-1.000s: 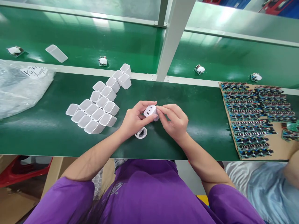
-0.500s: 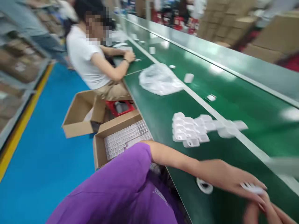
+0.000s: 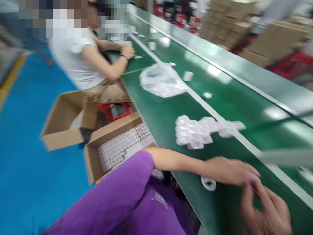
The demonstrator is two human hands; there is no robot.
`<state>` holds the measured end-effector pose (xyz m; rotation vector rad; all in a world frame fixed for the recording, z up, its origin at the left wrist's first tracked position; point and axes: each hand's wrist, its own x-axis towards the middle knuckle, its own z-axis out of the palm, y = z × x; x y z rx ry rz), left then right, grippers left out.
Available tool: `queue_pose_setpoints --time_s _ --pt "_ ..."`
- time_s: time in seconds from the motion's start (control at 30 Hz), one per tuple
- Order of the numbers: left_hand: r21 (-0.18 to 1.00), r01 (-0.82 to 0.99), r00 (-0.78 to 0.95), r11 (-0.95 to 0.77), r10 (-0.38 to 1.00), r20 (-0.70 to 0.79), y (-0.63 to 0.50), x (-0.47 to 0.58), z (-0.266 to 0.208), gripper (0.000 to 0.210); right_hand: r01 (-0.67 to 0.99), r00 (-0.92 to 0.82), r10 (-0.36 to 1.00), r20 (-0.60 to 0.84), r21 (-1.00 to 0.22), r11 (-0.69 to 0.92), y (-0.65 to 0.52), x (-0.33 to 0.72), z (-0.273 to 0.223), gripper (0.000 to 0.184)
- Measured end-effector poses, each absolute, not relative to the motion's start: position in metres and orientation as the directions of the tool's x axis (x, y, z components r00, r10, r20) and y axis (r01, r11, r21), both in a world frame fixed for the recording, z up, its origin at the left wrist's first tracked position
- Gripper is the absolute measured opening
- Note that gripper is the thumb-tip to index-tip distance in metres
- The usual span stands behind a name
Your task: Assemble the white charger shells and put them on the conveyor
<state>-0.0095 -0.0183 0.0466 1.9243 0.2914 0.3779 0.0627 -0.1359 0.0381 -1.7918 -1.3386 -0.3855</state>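
My left hand reaches across the green bench from a purple sleeve, its fingers closed on a small white plastic part. The part is blurred and mostly covered by fingers. Against it press the thumb and fingertips of my right hand, curled in a pinch below and to the right. Beneath my left wrist, a white ring-shaped piece with a dark centre lies on the bench. Farther off, a cluster of white plastic cups sits on the green surface.
A clear plastic bag and small white pieces lie along the green bench. Left of it stand a carton of white parts in rows and another open carton. A co-worker sits farther along the bench.
My view has shifted, so the scene sits differently in the frame. More of my right hand shows, and the slotted white part, visible before, is now mostly hidden between my fingers.
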Motion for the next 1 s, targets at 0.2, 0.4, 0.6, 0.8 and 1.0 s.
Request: queue_pose_setpoints --time_s 0.2,0.4,0.6,0.8,1.0 --pt "0.988 -0.071 0.914 -0.136 0.388 0.119 -0.017 -0.002 0.023 0.034 0.887 0.460 0.545 0.701 -0.389 -0.248 -0.156 0.066 0.027 0.026" --pt "0.987 -0.084 0.935 -0.134 0.334 0.124 -0.015 -0.004 0.014 0.026 0.788 0.588 0.522 0.618 -0.583 -0.197 -0.157 0.063 0.028 0.022" --pt "0.992 -0.095 0.943 -0.079 0.313 0.115 -0.015 -0.004 0.015 0.021 0.653 0.683 0.525 0.508 -0.747 -0.127 -0.160 0.065 0.035 0.015" --pt "0.967 -0.090 0.919 -0.240 0.353 0.174 -0.021 -0.005 0.015 0.020 0.618 0.734 0.474 0.486 -0.768 -0.170 -0.158 0.066 0.030 0.011" --pt "0.906 -0.147 0.881 -0.397 0.365 0.303 -0.025 -0.007 0.010 0.024 0.721 0.668 0.446 0.595 -0.666 -0.192 -0.157 0.066 0.028 0.012"
